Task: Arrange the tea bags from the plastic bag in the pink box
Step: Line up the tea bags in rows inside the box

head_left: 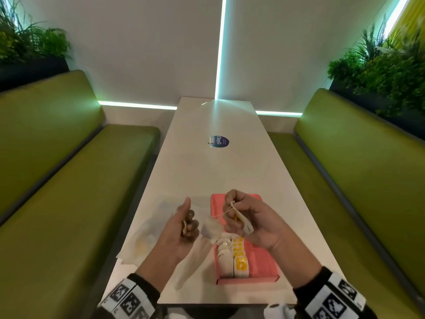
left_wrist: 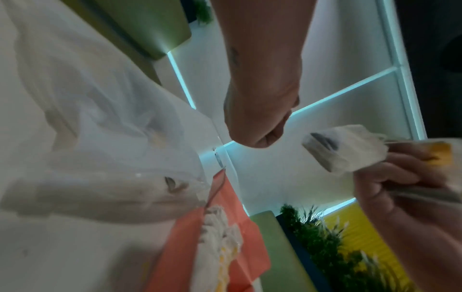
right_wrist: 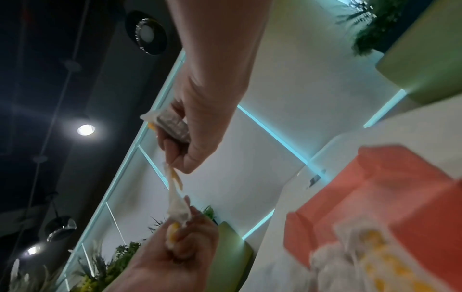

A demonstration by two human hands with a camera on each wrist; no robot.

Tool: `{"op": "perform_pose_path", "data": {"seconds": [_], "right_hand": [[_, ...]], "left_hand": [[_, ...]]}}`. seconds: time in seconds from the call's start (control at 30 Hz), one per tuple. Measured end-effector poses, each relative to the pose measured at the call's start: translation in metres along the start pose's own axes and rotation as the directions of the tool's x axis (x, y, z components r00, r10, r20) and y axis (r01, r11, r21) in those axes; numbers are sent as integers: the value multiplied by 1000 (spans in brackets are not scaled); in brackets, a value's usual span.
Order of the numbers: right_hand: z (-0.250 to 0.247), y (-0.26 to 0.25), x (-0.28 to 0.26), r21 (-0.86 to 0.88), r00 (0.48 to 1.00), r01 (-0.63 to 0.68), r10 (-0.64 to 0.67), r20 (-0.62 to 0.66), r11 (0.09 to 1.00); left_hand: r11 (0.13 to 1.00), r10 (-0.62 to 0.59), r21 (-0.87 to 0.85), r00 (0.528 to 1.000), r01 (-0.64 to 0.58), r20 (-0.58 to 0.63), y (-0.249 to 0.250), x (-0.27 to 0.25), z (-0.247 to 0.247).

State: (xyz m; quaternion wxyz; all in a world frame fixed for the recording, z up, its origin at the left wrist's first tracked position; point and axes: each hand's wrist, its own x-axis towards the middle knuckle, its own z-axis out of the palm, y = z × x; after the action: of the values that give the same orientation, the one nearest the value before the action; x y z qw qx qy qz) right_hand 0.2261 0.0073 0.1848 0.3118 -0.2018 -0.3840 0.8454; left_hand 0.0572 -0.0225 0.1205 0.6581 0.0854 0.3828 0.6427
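Over the near end of the white table my left hand (head_left: 189, 225) is curled, thumb up, pinching a white tea bag (head_left: 210, 229) by its yellow tag (right_wrist: 172, 235). My right hand (head_left: 232, 215) grips a second tea bag (head_left: 245, 224) with a yellow tag. A thin string runs between the two bags. Under both hands lies the open pink box (head_left: 259, 259), with rows of tea bags (head_left: 232, 256) standing at its near left. Left of the box lies the crumpled clear plastic bag (head_left: 147, 236). The right wrist view shows my right hand (right_wrist: 180, 150) with grey tea in its bag (right_wrist: 172, 126).
The table (head_left: 218, 171) runs away from me with a round blue sticker (head_left: 219, 142) at its middle. Green benches (head_left: 69, 180) (head_left: 345, 180) flank it on both sides. Planters with greenery stand behind the backrests.
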Motion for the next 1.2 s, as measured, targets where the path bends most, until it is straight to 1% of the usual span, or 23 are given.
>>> {"op": "perform_pose_path", "data": {"seconds": [0.07,0.13,0.2,0.23,0.27,0.3,0.33,0.37,0.47,0.53,0.6,0.67,0.7,0.77,0.87,0.93,0.97,1.03,1.07,1.17,1.2], "right_hand": [[-2,-14,-2,-113,1000,-18,18,-2,993],[-5,-22,-4,-180,999,-32,30,-13,983],[-8,-27,-3,-200,999,-32,34,7,979],[-10,-28,-3,-209,999,-30,34,17,977],[-13,-28,-3,-214,999,-32,36,17,976],[-15,-29,-4,-217,999,-46,49,11,975],[-16,-29,-6,-223,998,-59,61,-2,973],[-19,-29,-7,-231,998,-66,65,-16,971],[-25,-30,-14,-230,994,-71,51,-95,971],[-27,-32,-20,-237,988,-69,33,-154,969],[-29,-34,-26,-313,981,-60,-2,-195,948],[-28,-34,-31,-382,977,-65,-18,-210,922],[-26,-34,-33,-425,978,-71,-21,-208,903],[-20,-34,-37,-543,979,-92,-24,-202,835],[-13,-31,-40,-728,967,-155,-49,-251,668],[-10,-28,-39,-785,956,-192,-67,-285,589],[-10,-25,-38,-793,951,-206,-72,-300,574],[-5,-21,-36,-779,942,-217,-84,-326,588],[-2,-19,-36,-760,935,-215,-95,-341,614],[5,-15,-34,-655,919,-182,-111,-380,733],[7,-15,-34,-633,916,-174,-112,-385,754]], "left_hand": [[979,0,202,995,-19,96,-2,-7,2],[935,0,343,970,-86,242,-9,-12,6],[905,-48,403,909,-136,415,-14,-16,10],[883,-81,442,876,-159,476,-16,-17,11],[848,-98,492,854,-197,511,-18,-20,12],[806,-100,539,844,-242,528,-20,-24,15],[770,-77,570,845,-286,529,-22,-27,18],[751,-48,583,855,-309,516,-23,-30,21],[770,7,571,899,-285,438,-22,-33,25],[777,20,572,918,-264,396,-17,-34,26],[739,72,602,923,-304,378,-13,-38,29],[679,121,648,922,-347,368,-12,-41,31],[663,141,656,921,-361,364,-12,-43,33],[658,175,648,916,-382,362,-11,-46,33],[672,224,621,910,-403,349,-11,-49,34],[698,241,589,908,-407,343,-12,-51,36],[711,249,574,908,-407,336,-13,-53,37],[729,274,550,910,-407,310,-15,-54,40],[743,285,536,914,-401,288,-16,-55,41],[801,300,468,927,-374,227,-17,-55,44],[815,303,447,928,-370,216,-17,-55,44]]}}
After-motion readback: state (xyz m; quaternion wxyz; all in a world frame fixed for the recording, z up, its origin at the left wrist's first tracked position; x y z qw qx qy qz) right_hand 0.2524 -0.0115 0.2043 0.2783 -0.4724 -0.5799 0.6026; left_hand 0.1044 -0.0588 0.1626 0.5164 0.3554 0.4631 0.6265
